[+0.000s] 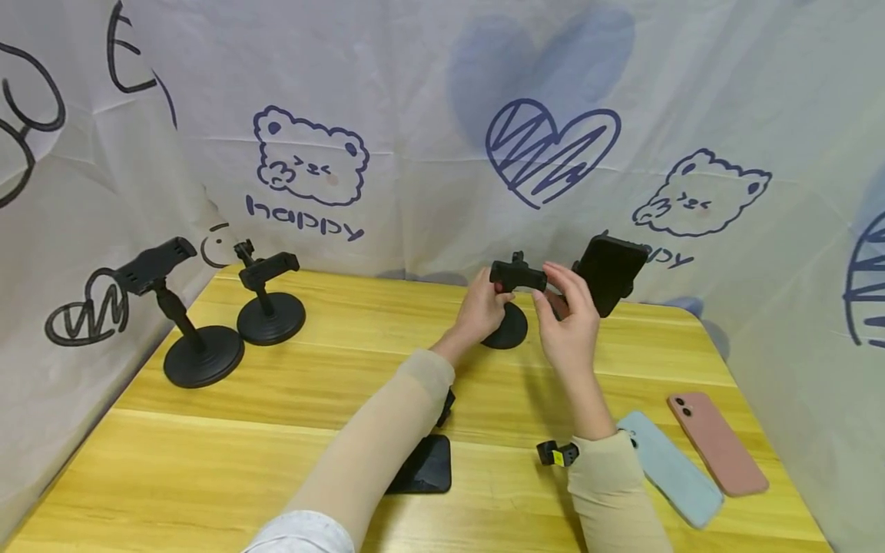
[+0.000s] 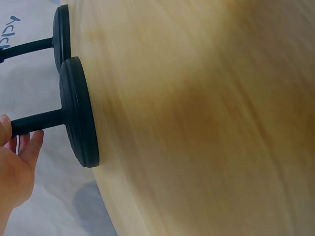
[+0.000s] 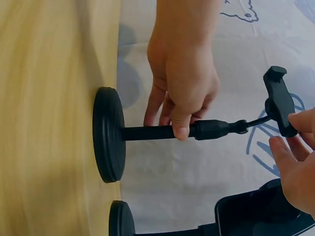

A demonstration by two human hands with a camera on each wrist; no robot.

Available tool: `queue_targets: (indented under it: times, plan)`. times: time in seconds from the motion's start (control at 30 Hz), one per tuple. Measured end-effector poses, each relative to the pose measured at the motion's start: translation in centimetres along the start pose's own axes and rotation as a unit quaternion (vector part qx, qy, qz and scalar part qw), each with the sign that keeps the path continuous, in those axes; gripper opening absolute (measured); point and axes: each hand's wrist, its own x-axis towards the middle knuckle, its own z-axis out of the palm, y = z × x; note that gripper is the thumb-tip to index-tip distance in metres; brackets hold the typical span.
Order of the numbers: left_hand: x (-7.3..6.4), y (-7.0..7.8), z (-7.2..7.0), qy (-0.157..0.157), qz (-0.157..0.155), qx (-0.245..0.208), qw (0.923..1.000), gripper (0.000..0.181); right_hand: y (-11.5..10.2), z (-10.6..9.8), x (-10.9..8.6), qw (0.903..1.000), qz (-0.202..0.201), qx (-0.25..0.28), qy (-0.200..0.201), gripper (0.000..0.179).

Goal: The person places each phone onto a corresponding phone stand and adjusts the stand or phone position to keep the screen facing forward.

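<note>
Four stands (image 1: 505, 330), four phones (image 1: 719, 445) counted (one mounted, far right) | arms (image 1: 380, 430) stretched far | pole (image 3: 147, 132) gripped by curled left hand (image 1: 482, 313) | clamp (image 1: 518, 276) pinched by right hand (image 1: 572, 322)

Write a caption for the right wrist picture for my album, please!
Left fingers grip a black, round-based phone stand while right fingers pinch its black clamp, before pale patterned cloth.

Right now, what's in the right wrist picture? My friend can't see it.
The left hand grips a black phone stand by its pole while the right hand pinches its clamp. Beside it, a second stand, partly cut off, holds a phone; the wooden table fills the left side.
</note>
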Motion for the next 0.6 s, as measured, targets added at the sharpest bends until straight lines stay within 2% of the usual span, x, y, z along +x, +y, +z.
queue_targets:
  times: [0.1,0.3,0.5,0.6]
  plan:
    - [0.0,0.0,0.0,0.001,0.0,-0.003,1.0,0.019,1.3,0.2,-0.1,0.9999,0.015,-0.002,0.004,0.035]
    - [0.0,0.1,-0.5,-0.011,0.0,-0.02,0.9997,0.021,1.7,0.3,-0.2,0.9989,0.047,0.001,0.005,0.034]
    - [-0.6,0.6,-2.1,-0.022,-0.009,-0.057,0.9981,0.032,1.6,0.3,-0.1,0.9988,0.047,0.011,0.007,0.035]
    - [-1.0,1.0,-3.3,-0.006,-0.013,-0.093,0.9955,0.034,1.5,0.3,0.0,0.9987,0.049,0.01,0.007,0.035]
